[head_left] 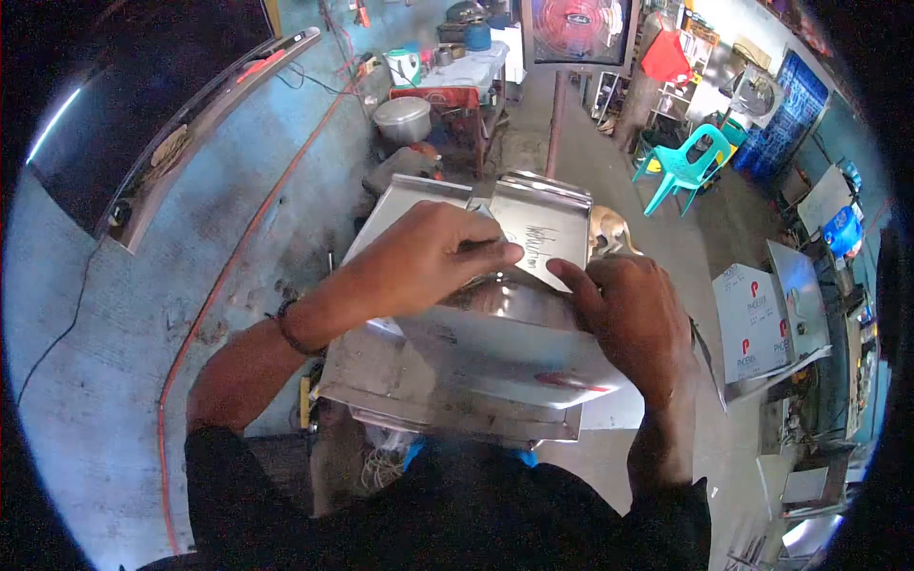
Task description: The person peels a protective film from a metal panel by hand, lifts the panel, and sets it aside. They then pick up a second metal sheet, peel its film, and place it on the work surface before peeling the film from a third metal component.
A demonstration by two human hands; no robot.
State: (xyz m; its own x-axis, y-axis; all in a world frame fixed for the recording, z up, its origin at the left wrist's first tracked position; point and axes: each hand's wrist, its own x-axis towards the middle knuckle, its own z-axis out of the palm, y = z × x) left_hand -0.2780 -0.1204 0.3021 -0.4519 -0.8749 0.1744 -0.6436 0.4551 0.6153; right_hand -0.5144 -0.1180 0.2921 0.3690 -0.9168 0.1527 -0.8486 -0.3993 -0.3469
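A bent, shiny metal sheet (476,357) lies across the work surface in front of me, its near face tilted towards my body. My left hand (443,247) is over its far left part, thumb and fingers pinched together; what they hold, if anything, is hidden. On the right side, my right hand (628,309) is closed around the sheet's edge, the thumb pointing inward. Between and beyond the hands is a metal tray-like piece (562,219) with dark handwriting on it. Another folded metal panel (395,209) stands at its left.
A blue wall (228,209) runs along my left. A large pot (403,121) and a cloth-covered table (466,68) are ahead. A fan (576,29) stands at the back. To the right are a dog (609,226), a green chair (690,162) and printed sheets (752,319).
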